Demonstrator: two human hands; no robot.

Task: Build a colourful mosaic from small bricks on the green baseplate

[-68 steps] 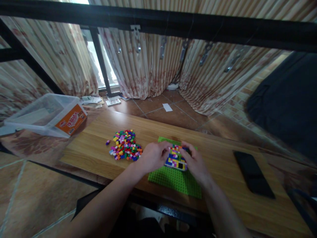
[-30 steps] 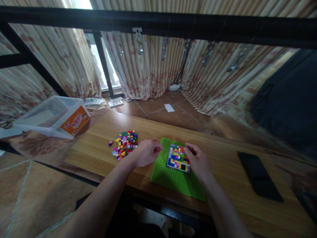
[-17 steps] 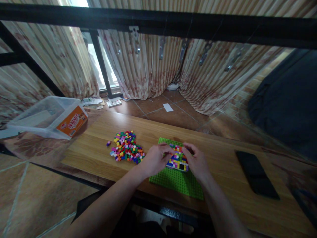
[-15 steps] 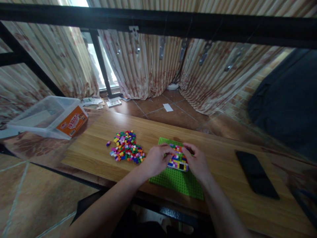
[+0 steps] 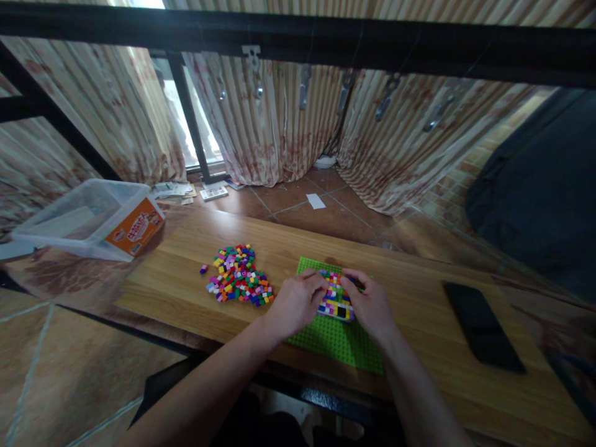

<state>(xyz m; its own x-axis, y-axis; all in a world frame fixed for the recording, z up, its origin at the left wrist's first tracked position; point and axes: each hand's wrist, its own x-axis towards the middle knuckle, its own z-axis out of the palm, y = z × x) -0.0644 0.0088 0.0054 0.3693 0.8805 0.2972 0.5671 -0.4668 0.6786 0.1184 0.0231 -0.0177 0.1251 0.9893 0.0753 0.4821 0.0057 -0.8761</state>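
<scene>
Clear plastic bin, far L: orange label, white characters, illegible at this res. Loose pile of small multicol. plastic bricks on wood-grain table. Rect. brick block over studded green baseplate. L hand: fingertips bunched at block's L side; R hand: thumb/fingers at R edge. Clamped or not, either hand: can't tell.

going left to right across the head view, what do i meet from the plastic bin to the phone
Clear plastic bin, stray purple brick, pile of loose toy bricks, left hand, multicoloured brick build, right hand, black smartphone.
</scene>
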